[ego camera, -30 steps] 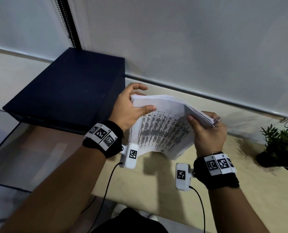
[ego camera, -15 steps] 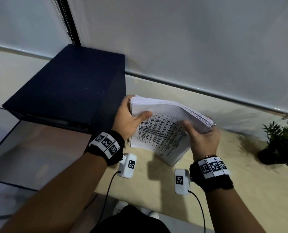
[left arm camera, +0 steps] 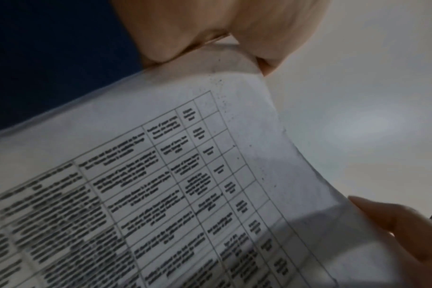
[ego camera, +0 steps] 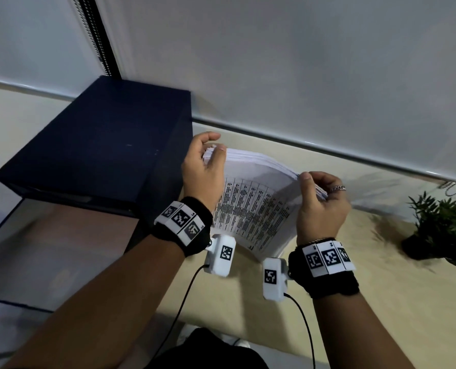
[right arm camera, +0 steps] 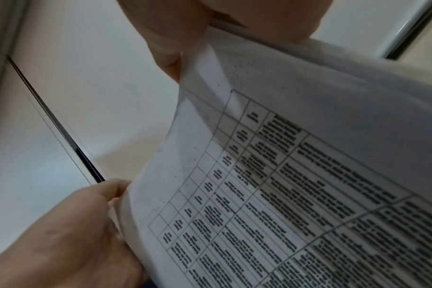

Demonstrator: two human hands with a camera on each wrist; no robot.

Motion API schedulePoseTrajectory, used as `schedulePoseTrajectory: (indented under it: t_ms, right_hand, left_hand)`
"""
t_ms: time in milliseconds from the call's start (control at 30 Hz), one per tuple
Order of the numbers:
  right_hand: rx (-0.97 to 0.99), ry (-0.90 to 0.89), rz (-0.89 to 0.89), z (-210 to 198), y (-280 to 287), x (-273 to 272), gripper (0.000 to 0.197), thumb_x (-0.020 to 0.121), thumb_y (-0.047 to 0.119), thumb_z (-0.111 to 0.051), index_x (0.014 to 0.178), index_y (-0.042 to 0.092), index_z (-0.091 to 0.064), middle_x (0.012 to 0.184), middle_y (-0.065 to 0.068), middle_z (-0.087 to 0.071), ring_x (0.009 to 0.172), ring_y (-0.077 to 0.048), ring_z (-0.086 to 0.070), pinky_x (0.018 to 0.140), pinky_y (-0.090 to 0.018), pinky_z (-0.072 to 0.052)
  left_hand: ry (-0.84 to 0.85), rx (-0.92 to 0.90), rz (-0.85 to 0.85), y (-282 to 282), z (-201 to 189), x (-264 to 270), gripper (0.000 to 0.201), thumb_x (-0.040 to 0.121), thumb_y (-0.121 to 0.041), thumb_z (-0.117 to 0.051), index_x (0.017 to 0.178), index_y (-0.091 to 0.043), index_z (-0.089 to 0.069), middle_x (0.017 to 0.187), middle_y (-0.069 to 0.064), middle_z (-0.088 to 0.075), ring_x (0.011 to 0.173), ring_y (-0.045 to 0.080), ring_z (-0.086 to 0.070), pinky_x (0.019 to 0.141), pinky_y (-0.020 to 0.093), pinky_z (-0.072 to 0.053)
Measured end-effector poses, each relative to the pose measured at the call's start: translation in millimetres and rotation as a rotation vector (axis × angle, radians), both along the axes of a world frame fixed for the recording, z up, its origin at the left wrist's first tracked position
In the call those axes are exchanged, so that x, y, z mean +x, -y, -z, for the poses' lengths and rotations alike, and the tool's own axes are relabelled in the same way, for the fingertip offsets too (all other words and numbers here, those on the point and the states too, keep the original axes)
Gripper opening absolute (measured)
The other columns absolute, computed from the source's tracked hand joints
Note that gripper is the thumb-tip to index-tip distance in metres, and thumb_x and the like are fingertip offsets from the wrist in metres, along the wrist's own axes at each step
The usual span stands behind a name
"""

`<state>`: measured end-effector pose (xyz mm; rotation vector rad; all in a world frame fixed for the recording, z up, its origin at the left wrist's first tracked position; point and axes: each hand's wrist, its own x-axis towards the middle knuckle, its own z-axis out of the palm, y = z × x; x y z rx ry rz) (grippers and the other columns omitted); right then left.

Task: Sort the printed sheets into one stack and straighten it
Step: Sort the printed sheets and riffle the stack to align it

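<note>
Both hands hold one stack of printed sheets [ego camera: 253,209] upright above the bench [ego camera: 381,302]. The left hand [ego camera: 203,177] has its grip narrow on the stack's left top corner, thumb in front. The right hand [ego camera: 320,206] pinches the right top corner. A dark box [ego camera: 93,145] stands just left; a plant [ego camera: 445,225] sits well right.

printed sheets [right arm camera: 296,185], both hands pinching edges
</note>
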<state>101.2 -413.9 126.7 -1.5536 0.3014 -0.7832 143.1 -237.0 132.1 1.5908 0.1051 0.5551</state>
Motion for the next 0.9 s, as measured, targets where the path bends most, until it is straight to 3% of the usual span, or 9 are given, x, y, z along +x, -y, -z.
schedulePoseTrajectory:
  t_ms: [100,200,300,467,567,667,733,800,900]
  right_hand:
    - [0.001,0.006,0.004,-0.7,0.1,-0.8,0.016,0.090,0.008,-0.065,0.084,0.023,-0.062,0.078,0.004,-0.066,0.072,0.001,-0.062,0.070,-0.015,-0.048]
    - [-0.008,-0.009,-0.025,-1.6,-1.1,-0.4,0.007,0.089,0.007,-0.067,0.094,0.011,-0.065,0.082,0.001,-0.066,0.074,0.003,-0.061,0.069,-0.012,-0.048]
    - [0.046,-0.016,0.024,-1.8,1.6,2.1,0.012,0.088,0.004,-0.061,0.097,0.009,-0.066,0.080,0.004,-0.065,0.068,0.010,-0.057,0.067,-0.008,-0.044]
    - [0.050,0.016,-0.029,-3.7,-3.9,-1.5,0.018,0.091,0.006,-0.063,0.109,0.001,-0.060,0.082,0.002,-0.061,0.060,0.011,-0.059,0.059,-0.005,-0.044]
    - [0.026,0.008,0.008,-2.9,-1.6,-0.6,0.014,0.091,0.005,-0.062,0.104,0.001,-0.063,0.074,0.006,-0.059,0.055,0.011,-0.055,0.055,-0.005,-0.042]
    - [0.043,0.036,-0.014,-3.3,0.4,-1.2,0.014,0.093,0.005,-0.060,0.107,0.002,-0.061,0.078,0.002,-0.061,0.061,0.010,-0.057,0.060,-0.008,-0.044]
    - [0.053,0.042,-0.090,-2.5,1.5,-4.5,0.022,0.089,0.008,-0.067,0.109,0.004,-0.058,0.084,0.000,-0.065,0.068,0.008,-0.062,0.064,-0.010,-0.048]
    - [0.017,0.024,-0.104,-1.4,2.9,-5.2,0.017,0.086,0.012,-0.070,0.099,0.004,-0.061,0.075,0.010,-0.069,0.065,0.007,-0.061,0.063,-0.009,-0.048]
    - [0.034,0.025,-0.042,1.2,7.7,0.0,0.004,0.091,0.001,-0.062,0.089,0.005,-0.062,0.061,0.021,-0.067,0.050,0.010,-0.055,0.053,-0.004,-0.043]
  left_hand:
    - [0.008,0.008,0.017,-1.3,-0.3,5.4,0.017,0.091,-0.009,-0.058,0.103,-0.019,-0.065,0.091,0.003,-0.072,0.073,0.009,-0.061,0.068,0.011,-0.047]
    - [-0.015,0.032,0.053,-1.2,1.4,8.2,0.015,0.093,-0.013,-0.058,0.103,-0.022,-0.065,0.095,0.003,-0.071,0.068,0.018,-0.054,0.060,0.012,-0.045]
    - [-0.002,0.044,0.035,-2.8,0.8,11.0,0.019,0.093,-0.008,-0.052,0.103,-0.019,-0.065,0.090,0.000,-0.073,0.074,0.021,-0.062,0.068,0.013,-0.046]
    - [-0.012,0.067,0.041,-3.5,1.0,13.0,0.020,0.095,-0.010,-0.050,0.108,-0.017,-0.062,0.092,-0.003,-0.073,0.086,0.011,-0.066,0.079,0.020,-0.050]
    - [-0.005,0.066,0.042,-7.1,2.3,15.2,0.019,0.097,-0.012,-0.048,0.110,-0.017,-0.060,0.093,-0.004,-0.074,0.089,0.009,-0.066,0.082,0.024,-0.051]
    - [0.004,0.048,0.138,-10.3,2.3,12.7,0.018,0.100,-0.020,-0.052,0.118,-0.018,-0.054,0.102,-0.001,-0.071,0.090,-0.003,-0.064,0.079,0.012,-0.045]
    - [-0.024,0.059,0.219,-11.4,4.1,9.6,0.030,0.097,-0.028,-0.059,0.124,-0.023,-0.048,0.111,0.002,-0.066,0.093,-0.011,-0.059,0.077,0.001,-0.041]
    - [-0.045,0.076,0.236,-14.1,8.0,8.8,0.037,0.093,-0.033,-0.064,0.125,-0.026,-0.048,0.116,0.003,-0.061,0.099,-0.007,-0.056,0.078,-0.002,-0.039]
    - [-0.069,0.069,0.219,-14.6,12.8,7.6,0.029,0.094,-0.033,-0.062,0.120,-0.032,-0.051,0.121,-0.001,-0.058,0.106,-0.001,-0.054,0.086,0.006,-0.039]
